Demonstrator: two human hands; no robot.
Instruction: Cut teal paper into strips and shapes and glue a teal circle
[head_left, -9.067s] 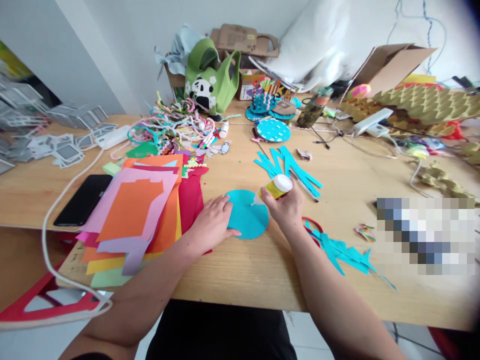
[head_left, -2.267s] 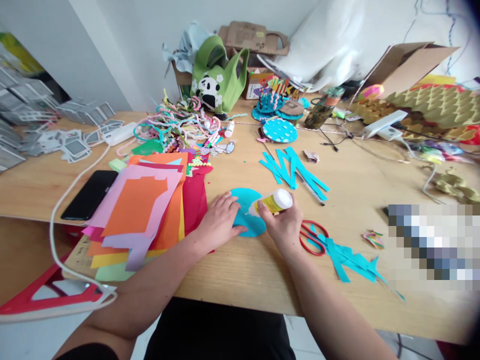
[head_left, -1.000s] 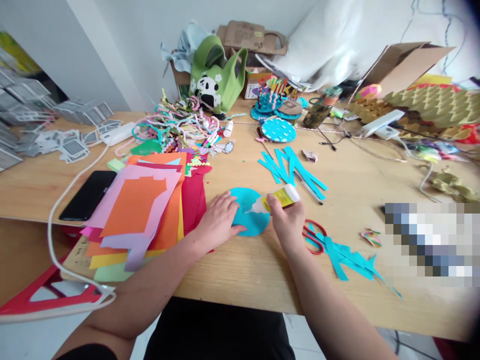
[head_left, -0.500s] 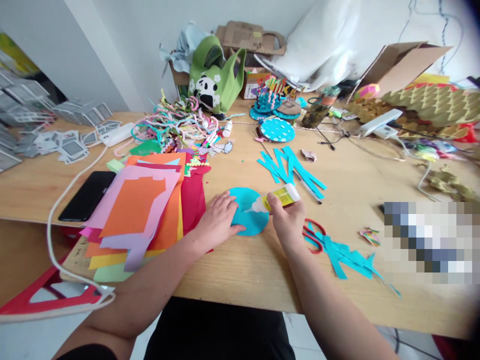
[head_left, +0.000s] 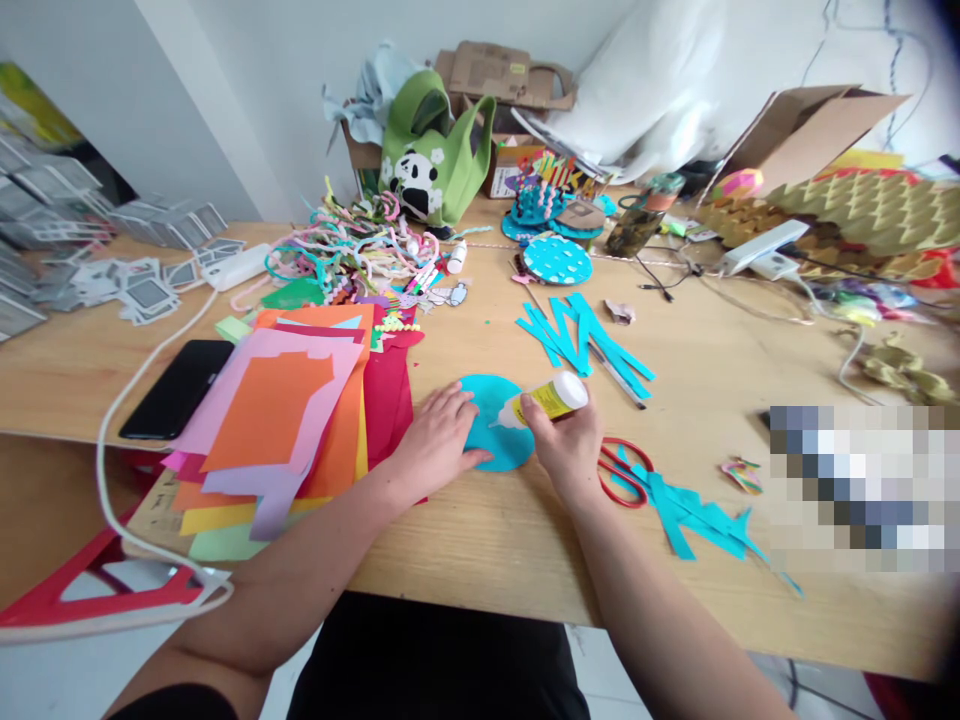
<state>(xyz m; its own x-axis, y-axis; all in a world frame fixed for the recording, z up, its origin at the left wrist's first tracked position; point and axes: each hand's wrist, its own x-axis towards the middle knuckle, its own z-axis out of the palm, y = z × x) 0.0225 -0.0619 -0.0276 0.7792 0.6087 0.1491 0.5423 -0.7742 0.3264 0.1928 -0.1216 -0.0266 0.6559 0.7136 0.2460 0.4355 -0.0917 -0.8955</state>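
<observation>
A blue paper disc [head_left: 504,452] lies flat on the wooden table near its front edge. My left hand [head_left: 439,435] rests on the disc's left side, fingers spread and thumb stretched along the lower edge. In my right hand [head_left: 566,440] is a white glue bottle [head_left: 551,397] with a yellow label, tilted so its nozzle points down-left at the disc's middle. Whether the tip touches the paper I cannot tell. Red-handled scissors [head_left: 626,500] lie just right of my right hand, their blades hidden under blue paper strips [head_left: 697,515].
Left of the disc, coloured paper sheets [head_left: 270,410] are piled beside a black phone [head_left: 176,390]. More blue strips [head_left: 581,335] and a pen [head_left: 619,378] lie beyond the disc. Pipe cleaners [head_left: 352,250], a green panda bag [head_left: 439,150] and a dotted blue disc [head_left: 556,260] stand farther back.
My right hand and the glue bottle have shifted slightly left, with the bottle tilted a little more upright. My left hand stays on the disc.
</observation>
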